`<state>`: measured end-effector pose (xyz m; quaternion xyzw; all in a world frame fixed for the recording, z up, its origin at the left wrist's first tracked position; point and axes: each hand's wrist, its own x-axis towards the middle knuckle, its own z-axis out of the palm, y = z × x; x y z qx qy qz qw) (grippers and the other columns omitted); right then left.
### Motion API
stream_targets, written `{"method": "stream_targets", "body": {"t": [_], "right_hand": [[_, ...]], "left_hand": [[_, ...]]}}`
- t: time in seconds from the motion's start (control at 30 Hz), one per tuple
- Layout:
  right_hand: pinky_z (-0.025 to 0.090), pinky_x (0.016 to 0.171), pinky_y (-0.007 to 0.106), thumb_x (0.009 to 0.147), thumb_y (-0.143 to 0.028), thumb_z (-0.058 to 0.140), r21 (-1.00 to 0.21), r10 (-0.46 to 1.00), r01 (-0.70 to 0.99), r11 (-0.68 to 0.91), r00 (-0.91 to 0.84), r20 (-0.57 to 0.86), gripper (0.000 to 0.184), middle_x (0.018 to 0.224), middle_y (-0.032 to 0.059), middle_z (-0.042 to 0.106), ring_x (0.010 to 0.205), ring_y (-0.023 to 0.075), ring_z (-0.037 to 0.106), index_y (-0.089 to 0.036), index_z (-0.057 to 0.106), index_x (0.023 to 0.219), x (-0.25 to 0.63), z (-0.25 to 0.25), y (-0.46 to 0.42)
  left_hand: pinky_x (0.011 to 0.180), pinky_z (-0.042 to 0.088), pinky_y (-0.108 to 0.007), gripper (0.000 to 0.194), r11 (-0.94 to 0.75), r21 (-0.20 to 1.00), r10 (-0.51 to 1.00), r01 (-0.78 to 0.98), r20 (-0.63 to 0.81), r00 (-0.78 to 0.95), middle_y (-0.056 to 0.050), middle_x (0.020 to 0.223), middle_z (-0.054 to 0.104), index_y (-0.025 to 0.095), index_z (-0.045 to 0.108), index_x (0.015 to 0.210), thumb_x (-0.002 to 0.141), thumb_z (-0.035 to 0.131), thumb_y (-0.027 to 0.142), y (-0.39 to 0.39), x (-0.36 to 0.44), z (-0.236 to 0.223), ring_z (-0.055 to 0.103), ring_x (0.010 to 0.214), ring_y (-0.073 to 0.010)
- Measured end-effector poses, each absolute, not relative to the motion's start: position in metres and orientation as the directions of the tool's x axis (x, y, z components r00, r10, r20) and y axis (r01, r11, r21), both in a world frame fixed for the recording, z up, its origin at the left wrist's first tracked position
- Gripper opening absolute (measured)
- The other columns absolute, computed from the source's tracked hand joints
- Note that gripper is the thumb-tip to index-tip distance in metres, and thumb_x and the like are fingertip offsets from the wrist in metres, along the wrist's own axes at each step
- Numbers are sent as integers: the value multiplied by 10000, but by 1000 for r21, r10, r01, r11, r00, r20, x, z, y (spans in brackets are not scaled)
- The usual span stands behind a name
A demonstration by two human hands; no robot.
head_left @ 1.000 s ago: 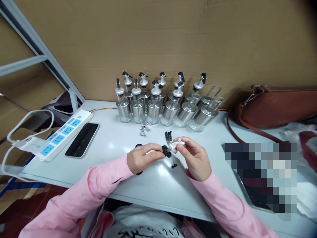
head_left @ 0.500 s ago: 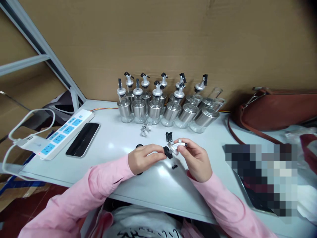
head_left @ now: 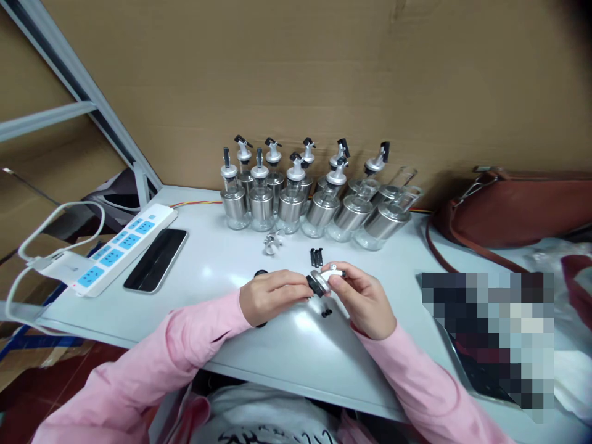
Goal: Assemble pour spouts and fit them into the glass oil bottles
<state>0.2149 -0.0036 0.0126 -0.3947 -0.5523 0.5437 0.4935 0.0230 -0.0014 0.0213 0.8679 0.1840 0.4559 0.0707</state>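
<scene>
Between my hands, over the front of the table, a silver-white pour spout [head_left: 325, 279] meets a black ribbed stopper [head_left: 316, 285]. My right hand [head_left: 365, 297] pinches the spout by its curved neck. The fingers of my left hand [head_left: 276, 296] are closed on the stopper. Black round parts [head_left: 261, 272] lie partly hidden behind my left hand. Several small black levers [head_left: 316, 256] lie just beyond the spout, and small black pieces [head_left: 327, 313] lie below it. Loose silver spout parts [head_left: 273, 242] sit farther back on the left.
Glass bottles with steel sleeves [head_left: 291, 202] stand in two rows at the back, most topped with spouts; uncapped bottles [head_left: 391, 216] are at the right end. A phone [head_left: 156, 260] and power strip [head_left: 124, 250] lie left. A brown bag [head_left: 522, 206] and blurred-out tablet-like object [head_left: 485, 345] are right.
The gap between the spout and the black stopper has closed, and the two now sit against each other. My hands have hardly moved; the view has shifted slightly.
</scene>
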Motion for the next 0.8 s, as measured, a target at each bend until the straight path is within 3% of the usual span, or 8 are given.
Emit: {"method": "stream_targets", "body": {"t": [0.23,0.4,0.53,0.63,0.8], "right_hand": [[462,594,251,752,-391,625,-992,974,-123,39,-219,65,214,668,-5,612,575,108,549,-201,639,849,213,10,-3],[499,636,280,753,-377,620,-989,982,-112,94,-154,111,336,738,10,641,650,133,597,-234,537,1046,208,16,-4],[489,691,296,808,-346,541,-949,957,140,281,-113,267,183,918,69,601,836,169,587,-214,625,903,209,16,-4],[470,680,304,807,-286,533,-852,919,350,389,-88,384,173,906,73,540,819,172,559,-201,681,834,211,15,-4],[480,632,291,825,-231,497,-826,906,375,422,-137,401,198,802,50,551,728,152,559,-215,690,869,212,17,-6]], "left_hand": [[684,527,-244,140,-933,319,358,168,767,532,-112,879,630,87,584,938,842,488,52,0,22,23,605,798,-153],[685,522,-278,177,-930,292,366,222,781,505,-117,901,628,93,581,983,838,489,49,2,23,26,591,811,-164],[691,516,-296,210,-925,278,375,258,775,509,-114,937,633,115,557,1030,838,492,57,2,24,24,594,832,-172],[703,511,-306,226,-919,287,389,270,770,506,-118,961,634,118,539,1046,833,498,55,2,24,22,595,855,-176],[717,507,-307,214,-916,284,395,284,763,512,-109,970,632,126,532,1035,831,501,69,1,24,23,581,866,-171]]}}
